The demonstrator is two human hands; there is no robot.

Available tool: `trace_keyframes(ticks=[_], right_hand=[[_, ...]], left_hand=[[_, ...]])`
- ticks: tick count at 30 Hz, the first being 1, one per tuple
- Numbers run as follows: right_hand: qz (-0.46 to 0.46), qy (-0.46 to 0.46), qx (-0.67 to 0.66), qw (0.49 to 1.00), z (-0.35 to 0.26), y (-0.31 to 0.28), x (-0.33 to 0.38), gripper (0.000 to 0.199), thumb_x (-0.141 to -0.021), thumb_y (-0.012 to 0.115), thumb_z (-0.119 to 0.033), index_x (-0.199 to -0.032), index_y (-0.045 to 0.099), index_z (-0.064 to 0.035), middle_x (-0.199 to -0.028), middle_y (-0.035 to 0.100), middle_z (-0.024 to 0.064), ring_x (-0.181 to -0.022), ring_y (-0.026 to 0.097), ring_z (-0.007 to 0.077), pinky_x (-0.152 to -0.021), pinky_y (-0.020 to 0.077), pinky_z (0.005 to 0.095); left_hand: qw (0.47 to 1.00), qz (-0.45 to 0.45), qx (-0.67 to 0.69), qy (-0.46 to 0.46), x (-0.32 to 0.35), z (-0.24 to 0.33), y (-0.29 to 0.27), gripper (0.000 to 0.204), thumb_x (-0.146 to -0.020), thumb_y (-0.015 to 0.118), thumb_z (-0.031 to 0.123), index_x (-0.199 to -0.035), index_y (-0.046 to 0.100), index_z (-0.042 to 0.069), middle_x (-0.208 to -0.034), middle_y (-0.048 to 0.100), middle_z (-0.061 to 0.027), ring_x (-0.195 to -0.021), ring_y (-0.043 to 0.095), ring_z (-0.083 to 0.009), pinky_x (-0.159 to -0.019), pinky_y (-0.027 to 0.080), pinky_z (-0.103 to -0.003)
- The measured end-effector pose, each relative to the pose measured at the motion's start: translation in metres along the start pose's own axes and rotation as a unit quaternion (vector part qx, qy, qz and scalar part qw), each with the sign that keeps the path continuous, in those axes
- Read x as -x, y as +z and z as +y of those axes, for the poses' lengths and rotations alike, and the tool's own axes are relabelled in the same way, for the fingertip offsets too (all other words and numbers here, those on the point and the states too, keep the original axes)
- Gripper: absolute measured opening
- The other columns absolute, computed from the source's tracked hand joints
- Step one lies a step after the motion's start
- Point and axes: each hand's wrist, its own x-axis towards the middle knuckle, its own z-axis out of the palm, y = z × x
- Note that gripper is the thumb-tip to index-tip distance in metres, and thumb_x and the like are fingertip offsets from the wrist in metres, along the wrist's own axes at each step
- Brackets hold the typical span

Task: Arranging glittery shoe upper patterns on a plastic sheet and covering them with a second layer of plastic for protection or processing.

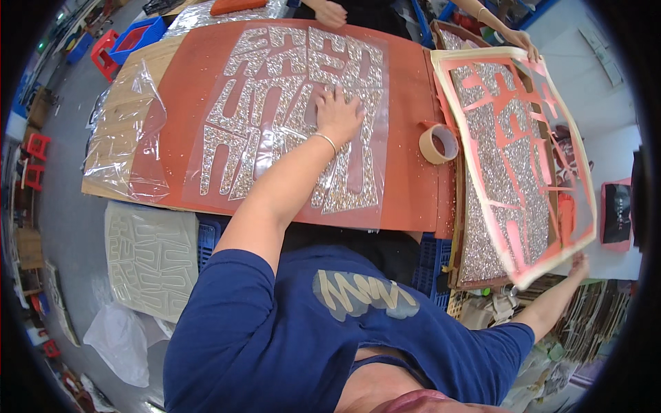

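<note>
My left hand (339,115) lies with fingers spread on a clear plastic sheet (200,162) carrying cut-out shapes filled with silvery glitter stones (352,196). Under the sheet is a reddish-brown board (407,103). Out to the right, my right hand (580,266) grips the near right corner of a taped stencil frame (590,220), its fingers partly hidden. The frame is tilted over a tray of loose glitter stones (475,234). A co-worker's hand (523,45) holds the frame's far edge; the co-worker's other hand (331,14) is at the board's far edge.
A roll of beige tape (438,144) sits on the board's right side. Crumpled clear film (131,138) covers the board's left end. A pale patterned sheet (151,258) hangs below the left edge, beside a blue crate (208,239). Red stools (105,55) stand at far left.
</note>
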Motion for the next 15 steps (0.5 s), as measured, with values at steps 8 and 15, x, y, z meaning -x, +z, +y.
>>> trace_keyframes(ticks=[8, 15], right_hand=[[-0.024, -0.325, 0.386, 0.863, 0.119, 0.255, 0.309, 0.023, -0.088, 0.058, -0.015, -0.104, 0.064, -0.0001, -0.099, 0.066, 0.0145, -0.092, 0.062, 0.0282, -0.083, 0.0466, 0.0355], [-0.489, -0.527, 0.129, 0.683, 0.061, 0.428, 0.586, 0.031, -0.074, 0.065, -0.002, -0.105, 0.061, -0.0024, -0.101, 0.061, 0.0117, -0.097, 0.056, 0.0320, -0.086, 0.0440, 0.0434]], left_hand=[[0.988, 0.009, -0.137, -0.065, -0.025, 0.000, -0.017, 0.039, -0.091, 0.046, 0.045, -0.121, 0.055, 0.021, -0.144, 0.032, -0.0236, -0.122, 0.038, -0.0478, -0.095, 0.030, -0.058], [0.987, 0.015, -0.143, -0.070, -0.020, 0.004, -0.005, 0.042, -0.093, 0.041, 0.049, -0.125, 0.054, 0.025, -0.143, 0.033, -0.0254, -0.123, 0.037, -0.0500, -0.099, 0.030, -0.058]])
